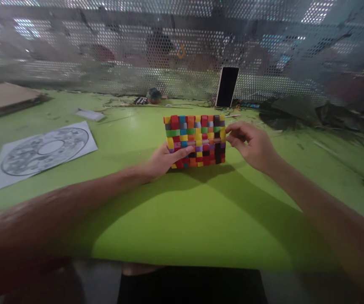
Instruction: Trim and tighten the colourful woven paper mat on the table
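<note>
A small rectangular woven panel point(199, 137) of many-coloured flat strips is held up over the green table. My left hand point(166, 159) grips its lower left, with the thumb across the front and the other fingers hidden behind. At the panel's right edge, my right hand point(248, 141) is closed in a pinch, its thumb and fingertips touching the ends of the strips. Whether those fingertips hold one single strip is too small to tell.
The green table point(182, 223) bears a paper with a ring-shaped drawing point(45, 147) and a white box point(89, 114) on the left. A phone point(228, 87) leans against the perforated metal screen point(118, 55) behind. Brown cardboard point(6, 97) lies far left, dark leaves point(289, 112) far right.
</note>
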### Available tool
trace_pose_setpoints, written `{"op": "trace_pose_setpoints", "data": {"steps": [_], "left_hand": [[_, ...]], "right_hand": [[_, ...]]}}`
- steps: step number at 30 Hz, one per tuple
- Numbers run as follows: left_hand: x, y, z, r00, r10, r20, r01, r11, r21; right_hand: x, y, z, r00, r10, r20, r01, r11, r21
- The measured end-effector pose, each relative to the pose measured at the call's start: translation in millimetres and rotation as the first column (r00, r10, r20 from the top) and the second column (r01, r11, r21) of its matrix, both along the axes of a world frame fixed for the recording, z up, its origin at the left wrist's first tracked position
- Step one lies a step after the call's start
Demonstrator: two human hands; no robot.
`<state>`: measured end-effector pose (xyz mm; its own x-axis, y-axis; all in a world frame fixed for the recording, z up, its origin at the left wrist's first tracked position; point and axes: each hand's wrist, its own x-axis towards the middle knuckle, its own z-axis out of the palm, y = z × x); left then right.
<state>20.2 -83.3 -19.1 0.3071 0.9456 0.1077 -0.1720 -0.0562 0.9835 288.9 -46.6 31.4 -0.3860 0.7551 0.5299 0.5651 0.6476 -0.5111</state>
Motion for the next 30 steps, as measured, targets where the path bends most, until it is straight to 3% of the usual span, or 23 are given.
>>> {"op": "trace_pose_setpoints", "data": {"steps": [6, 12, 20, 30], "left_hand": [[-1, 1, 1.2, 1.000, 0.006, -0.028, -0.006, 1.000, 0.003], [-1, -2, 8.7, 0.991, 0.054, -0.121, -0.054, 0.999, 0.002], [-2, -1, 4.4, 0.987, 0.028, -0.161, -0.025, 0.999, 0.026], [0, -3, 9.4, 0.983, 0.011, -0.182, 0.000, 0.998, 0.061]], "right_hand": [[-4, -4, -2.3, 0.999, 0.029, -0.034, -0.031, 0.998, -0.063], [-7, -9, 0.7, 0.999, -0.032, -0.020, 0.029, 0.992, -0.122], [-9, -15, 6.5, 0.999, -0.049, 0.011, 0.050, 0.992, -0.115], [-16, -19, 2.0, 0.998, -0.066, 0.022, 0.067, 0.995, -0.067]]}}
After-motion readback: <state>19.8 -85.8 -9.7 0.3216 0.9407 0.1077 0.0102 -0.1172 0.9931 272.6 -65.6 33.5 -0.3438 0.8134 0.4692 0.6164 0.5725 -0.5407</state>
